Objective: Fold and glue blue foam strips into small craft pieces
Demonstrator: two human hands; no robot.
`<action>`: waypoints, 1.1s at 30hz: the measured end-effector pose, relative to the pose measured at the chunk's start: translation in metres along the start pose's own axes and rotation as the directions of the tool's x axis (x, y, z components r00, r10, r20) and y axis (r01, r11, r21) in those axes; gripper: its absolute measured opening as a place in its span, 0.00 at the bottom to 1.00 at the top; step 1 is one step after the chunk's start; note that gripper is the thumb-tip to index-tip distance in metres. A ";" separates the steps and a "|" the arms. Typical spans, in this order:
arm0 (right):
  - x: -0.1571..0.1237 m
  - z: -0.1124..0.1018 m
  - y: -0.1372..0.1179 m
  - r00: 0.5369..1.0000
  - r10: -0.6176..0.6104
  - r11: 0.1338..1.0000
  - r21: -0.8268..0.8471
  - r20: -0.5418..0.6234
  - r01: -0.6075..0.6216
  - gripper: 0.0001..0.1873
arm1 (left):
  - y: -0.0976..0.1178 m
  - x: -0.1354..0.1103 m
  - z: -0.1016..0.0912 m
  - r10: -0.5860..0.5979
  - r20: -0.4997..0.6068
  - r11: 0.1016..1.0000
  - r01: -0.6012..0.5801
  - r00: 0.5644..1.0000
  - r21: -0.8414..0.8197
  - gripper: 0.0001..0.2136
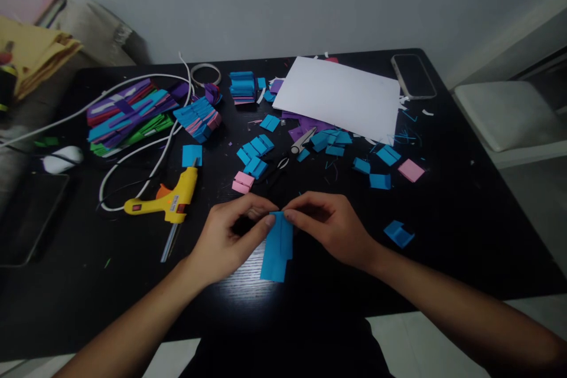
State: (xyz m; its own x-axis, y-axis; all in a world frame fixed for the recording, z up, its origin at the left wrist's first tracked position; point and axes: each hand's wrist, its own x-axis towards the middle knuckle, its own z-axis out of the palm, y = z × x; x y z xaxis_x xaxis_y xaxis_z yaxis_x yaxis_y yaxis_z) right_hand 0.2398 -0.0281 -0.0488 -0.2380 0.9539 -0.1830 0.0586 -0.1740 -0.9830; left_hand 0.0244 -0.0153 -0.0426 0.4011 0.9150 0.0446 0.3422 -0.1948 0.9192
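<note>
A folded blue paper strip (277,248) lies on the black table (443,218) near its front edge. My left hand (230,236) pinches the strip's top left corner with thumb and forefinger. My right hand (332,227) pinches the top right corner, fingers closed on the paper. The two hands meet over the strip's upper end. Several small folded blue pieces (256,153) and a pink piece (243,182) lie just beyond my hands.
A yellow glue gun (166,201) with a white cord lies at the left. Scissors (295,150) sit mid-table beside a white sheet (341,97). Stacks of coloured strips (128,115), a phone (413,75), a tape roll (206,74) and scattered scraps surround them.
</note>
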 end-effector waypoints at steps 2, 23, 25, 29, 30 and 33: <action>-0.001 0.001 0.000 1.000 0.000 1.000 0.030 0.001 0.000 0.07 | 0.000 0.000 0.002 -0.041 -0.011 0.999 0.041 0.999 -0.022 0.05; -0.001 0.002 0.003 0.992 -0.012 0.998 0.057 -0.123 0.019 0.14 | -0.004 -0.004 0.009 0.001 -0.103 0.991 -0.015 0.995 -0.131 0.06; -0.001 0.002 0.003 0.991 -0.059 0.997 0.040 -0.118 0.064 0.12 | -0.005 -0.005 0.008 0.038 -0.118 0.998 -0.043 0.992 -0.041 0.06; -0.003 0.002 0.004 0.988 -0.129 0.992 -0.002 -0.089 0.129 0.10 | -0.004 -0.005 0.006 0.084 -0.136 0.996 -0.081 0.987 0.028 0.07; -0.003 0.001 0.005 0.986 -0.146 0.989 -0.021 -0.085 0.145 0.11 | -0.004 -0.004 0.006 0.090 -0.139 0.996 -0.086 0.986 0.039 0.08; -0.003 0.001 0.006 0.965 -0.253 0.961 -0.137 -0.072 0.242 0.08 | -0.003 -0.003 0.006 0.124 -0.149 0.990 -0.112 0.981 0.088 0.07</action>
State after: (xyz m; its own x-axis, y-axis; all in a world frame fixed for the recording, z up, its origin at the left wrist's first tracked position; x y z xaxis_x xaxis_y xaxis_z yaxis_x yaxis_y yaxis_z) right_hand 0.2400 -0.0321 -0.0542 -0.1744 0.9819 0.0735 0.1316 0.0972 -0.9865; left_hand 0.0268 -0.0196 -0.0479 0.3092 0.9261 0.2160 0.3688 -0.3261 0.8704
